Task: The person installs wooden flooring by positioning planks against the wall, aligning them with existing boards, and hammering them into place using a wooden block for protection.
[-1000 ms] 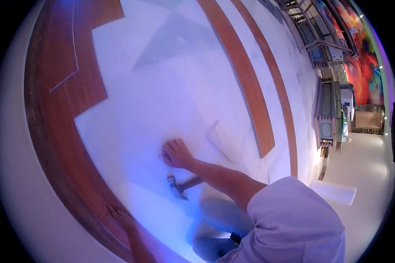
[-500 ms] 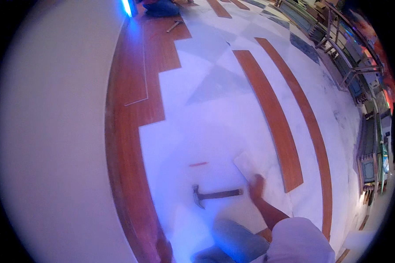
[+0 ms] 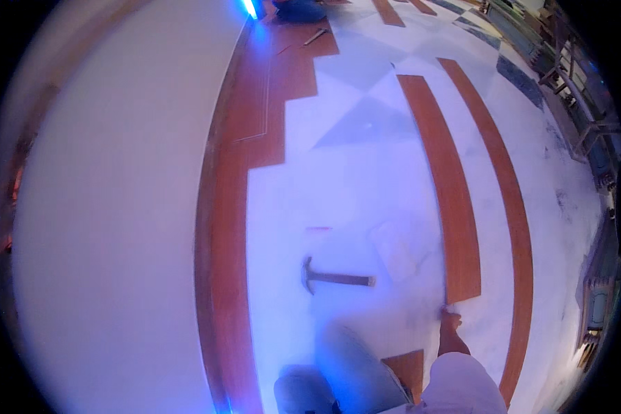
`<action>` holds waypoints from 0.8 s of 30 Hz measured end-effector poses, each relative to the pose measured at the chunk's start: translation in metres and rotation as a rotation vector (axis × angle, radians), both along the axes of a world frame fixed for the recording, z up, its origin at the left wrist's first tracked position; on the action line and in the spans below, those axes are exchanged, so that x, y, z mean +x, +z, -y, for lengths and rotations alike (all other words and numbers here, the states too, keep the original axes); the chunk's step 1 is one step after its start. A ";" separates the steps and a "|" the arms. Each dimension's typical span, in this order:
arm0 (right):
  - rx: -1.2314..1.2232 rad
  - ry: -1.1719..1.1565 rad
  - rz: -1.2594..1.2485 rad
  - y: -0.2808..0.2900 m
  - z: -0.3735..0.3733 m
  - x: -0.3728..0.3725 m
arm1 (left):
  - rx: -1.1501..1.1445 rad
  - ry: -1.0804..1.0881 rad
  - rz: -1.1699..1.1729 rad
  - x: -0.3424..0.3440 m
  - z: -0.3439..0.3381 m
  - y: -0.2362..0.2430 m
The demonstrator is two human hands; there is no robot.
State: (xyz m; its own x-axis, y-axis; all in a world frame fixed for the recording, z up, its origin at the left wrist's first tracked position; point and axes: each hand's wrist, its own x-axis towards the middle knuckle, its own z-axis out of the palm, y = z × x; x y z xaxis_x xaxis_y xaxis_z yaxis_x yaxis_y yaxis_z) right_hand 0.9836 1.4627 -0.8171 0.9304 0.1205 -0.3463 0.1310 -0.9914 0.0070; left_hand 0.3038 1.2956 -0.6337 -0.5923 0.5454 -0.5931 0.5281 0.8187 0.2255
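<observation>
My right hand [image 3: 450, 319] reaches to the near left corner of a reddish-brown floor plank [image 3: 445, 186] lying loose on the floor. Its fingers look bent and closed at that corner, though the picture is soft there. My left hand is out of view. On the pale floor before my knees lies a claw hammer [image 3: 338, 278], its head to the left. A thin red stick [image 3: 319, 228], perhaps a pencil, lies beyond it. Between the hammer and the plank rests a whitish flat block [image 3: 397, 250], hard to make out against the floor.
Laid planks [image 3: 231, 186] run along the wall [image 3: 117, 207] on the left, with a stepped edge. Another long plank [image 3: 500, 165] lies to the right, and a short plank piece [image 3: 407, 372] beside my knee. Far off are a second hammer [image 3: 315, 36] and a crouching person [image 3: 300, 10].
My right hand has moved from beside the whitish block to the plank's near end. My left hand, low on the laid planks before, has left the view. The view has turned.
</observation>
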 end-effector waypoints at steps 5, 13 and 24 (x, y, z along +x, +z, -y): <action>0.318 -0.018 0.023 -0.031 0.012 0.042 | 0.025 0.009 0.026 0.029 -0.001 0.015; 0.572 0.635 -0.038 -0.025 -0.020 0.104 | 0.039 -0.060 0.076 0.061 0.023 0.022; 0.323 0.116 -0.117 0.055 -0.038 0.019 | -0.022 -0.019 0.013 0.043 0.047 0.060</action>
